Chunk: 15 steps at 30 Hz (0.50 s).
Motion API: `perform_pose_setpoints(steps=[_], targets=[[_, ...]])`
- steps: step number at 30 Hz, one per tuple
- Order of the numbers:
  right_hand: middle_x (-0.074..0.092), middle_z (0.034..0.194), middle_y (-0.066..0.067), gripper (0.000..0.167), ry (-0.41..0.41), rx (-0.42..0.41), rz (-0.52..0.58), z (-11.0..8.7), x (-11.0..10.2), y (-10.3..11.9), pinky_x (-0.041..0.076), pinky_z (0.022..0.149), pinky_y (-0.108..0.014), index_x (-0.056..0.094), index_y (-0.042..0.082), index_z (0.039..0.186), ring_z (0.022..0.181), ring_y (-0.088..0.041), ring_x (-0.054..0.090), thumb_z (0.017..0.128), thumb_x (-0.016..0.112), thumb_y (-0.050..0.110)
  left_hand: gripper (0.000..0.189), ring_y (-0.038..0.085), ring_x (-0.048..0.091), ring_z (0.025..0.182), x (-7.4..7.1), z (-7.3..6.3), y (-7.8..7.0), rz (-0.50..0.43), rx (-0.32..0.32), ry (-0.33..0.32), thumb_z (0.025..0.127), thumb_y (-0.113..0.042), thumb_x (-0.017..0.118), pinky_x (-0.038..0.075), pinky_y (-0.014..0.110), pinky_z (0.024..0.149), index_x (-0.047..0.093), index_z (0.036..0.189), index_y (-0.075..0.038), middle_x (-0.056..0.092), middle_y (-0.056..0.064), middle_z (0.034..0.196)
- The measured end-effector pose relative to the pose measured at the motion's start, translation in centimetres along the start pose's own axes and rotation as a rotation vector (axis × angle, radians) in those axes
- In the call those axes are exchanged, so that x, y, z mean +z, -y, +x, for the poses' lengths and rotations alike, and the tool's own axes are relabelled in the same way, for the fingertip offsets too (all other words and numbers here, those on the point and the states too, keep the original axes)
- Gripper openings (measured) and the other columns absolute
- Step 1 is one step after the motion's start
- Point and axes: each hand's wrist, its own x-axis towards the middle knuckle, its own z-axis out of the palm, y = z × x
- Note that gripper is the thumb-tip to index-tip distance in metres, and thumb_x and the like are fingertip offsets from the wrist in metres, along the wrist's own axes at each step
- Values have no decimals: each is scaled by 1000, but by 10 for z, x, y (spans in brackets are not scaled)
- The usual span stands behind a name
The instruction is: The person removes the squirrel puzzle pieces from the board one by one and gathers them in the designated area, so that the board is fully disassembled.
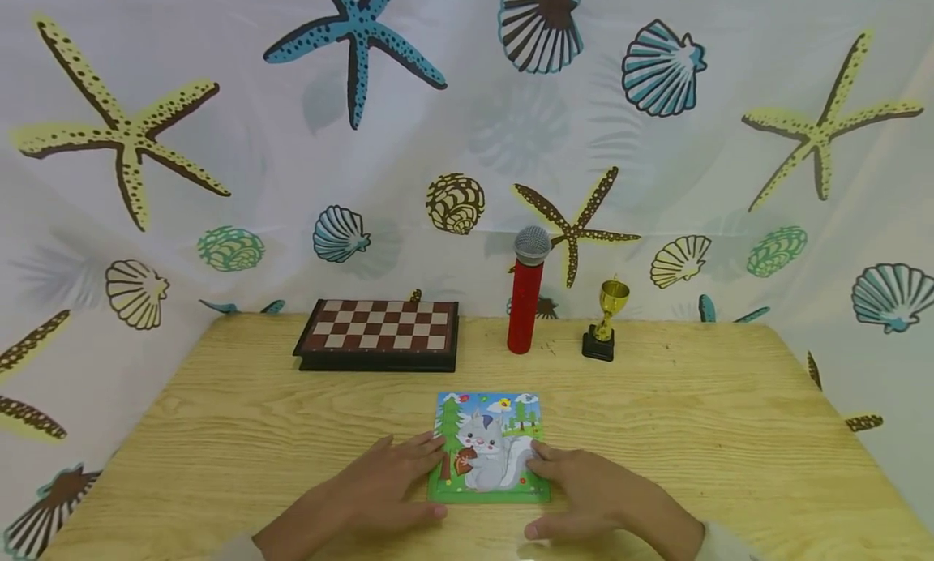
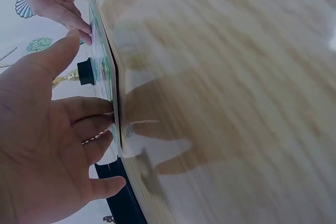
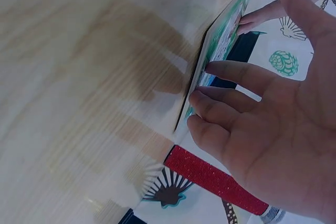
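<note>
A thin, square picture board [image 1: 487,464] lies flat on the wooden table, showing a grey squirrel with an acorn among trees. My left hand [image 1: 379,484] rests at its left side, with relaxed fingers touching the edge. On the opposite side, the fingertips of my right hand [image 1: 587,490] touch the board's right edge. Both thumbs point inward, apart from the board, near its front corners. In the left wrist view, the fingers of the left hand [image 2: 63,140] meet the board's rim [image 2: 116,98]. Loosely bent fingers of the right hand [image 3: 262,114] reach its other side in the right wrist view.
Behind the board, a folded chessboard case [image 1: 379,336] sits at the back left of the table [image 1: 241,431]. A red microphone [image 1: 524,301] stands upright at the back, with a small gold trophy cup [image 1: 611,301] to its right. A seashell-print curtain [image 1: 452,123] hangs behind.
</note>
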Motion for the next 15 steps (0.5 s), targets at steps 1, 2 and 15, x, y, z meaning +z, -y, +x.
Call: perform_pose_setpoints(steps=[1,2,15], targets=[[36,152,-11,84,0,-6,-3,2,1,2,37,108,-47,44,10,143,135,-33,41,82,56,66,77,25,30,143,-1,-2,1,-4,-5,-2,87,-65,49,23,62,110,43,143,-12,36,3,153],[36,152,-12,83,0,-10,-9,3,1,3,37,108,-47,44,10,143,135,-33,42,82,56,66,77,26,31,143,-1,-4,2,-10,-9,-4,87,-64,50,24,62,110,43,143,-12,37,3,152],[67,120,-10,56,-115,-54,24,27,-16,2,52,91,-38,62,3,124,107,-22,64,85,68,43,78,26,29,144,-5,6,-4,-6,50,-33,90,-63,47,25,57,112,36,147,-11,26,5,157]])
